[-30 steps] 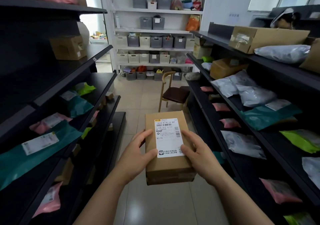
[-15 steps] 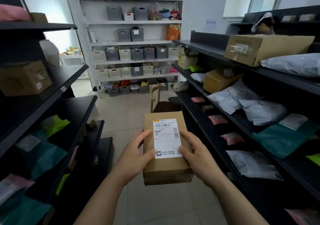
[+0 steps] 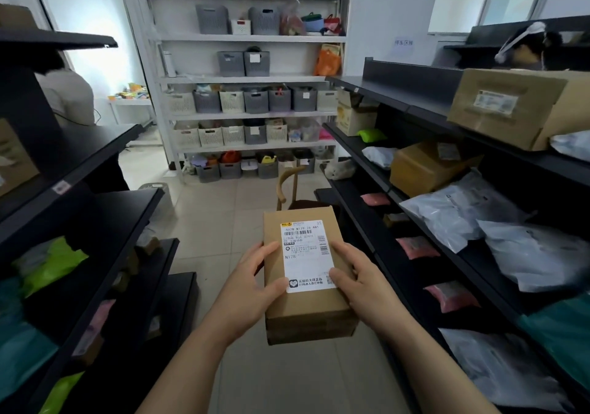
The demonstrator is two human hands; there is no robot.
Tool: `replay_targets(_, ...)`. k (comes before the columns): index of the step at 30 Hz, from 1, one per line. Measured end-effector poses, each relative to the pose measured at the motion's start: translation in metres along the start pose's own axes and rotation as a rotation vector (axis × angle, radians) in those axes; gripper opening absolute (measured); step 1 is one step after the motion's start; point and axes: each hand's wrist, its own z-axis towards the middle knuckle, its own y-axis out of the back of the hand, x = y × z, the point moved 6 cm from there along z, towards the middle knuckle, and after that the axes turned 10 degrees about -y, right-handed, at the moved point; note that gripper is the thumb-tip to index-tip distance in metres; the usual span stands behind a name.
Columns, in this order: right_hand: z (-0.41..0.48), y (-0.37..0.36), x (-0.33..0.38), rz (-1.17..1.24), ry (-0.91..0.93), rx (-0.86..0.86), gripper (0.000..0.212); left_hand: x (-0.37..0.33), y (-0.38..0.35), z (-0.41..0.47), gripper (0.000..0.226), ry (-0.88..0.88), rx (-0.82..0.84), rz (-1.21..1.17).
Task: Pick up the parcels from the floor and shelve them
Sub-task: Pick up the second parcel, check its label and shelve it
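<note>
Parcel (image 3: 306, 279), a brown cardboard box, sits between your hands at mid-aisle, label up. Your left hand (image 3: 252, 289) clasps its left edge, your right hand (image 3: 357, 281) its right, thumbs on the white label (image 3: 305, 255). Dark shelving (image 3: 415, 254) flanks both sides.

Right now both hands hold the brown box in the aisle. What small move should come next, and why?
Probably turn toward the right shelves and carry the box to a bare spot there. Left hand and right hand clasp its sides, label up, so the grip looks secure. The box is off the floor but not yet shelved.
</note>
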Motion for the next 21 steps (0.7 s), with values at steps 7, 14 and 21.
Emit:
replay_targets(7, 0.117, 0.050, 0.002, -0.026, 0.030, 0.030, 0.051, 0.008, -0.026, 0.116, 0.063, 0.008, -0.062, -0.047)
replay_targets(14, 0.214, 0.051, -0.009, -0.041, 0.016, 0.110, 0.052, 0.041, -0.035, 0.195, 0.063, 0.043, -0.119, -0.059)
replay_targets(21, 0.304, 0.025, -0.003, -0.056, -0.008, 0.156, 0.052, 0.080, -0.011, 0.265, 0.064, 0.087, -0.144, -0.052)
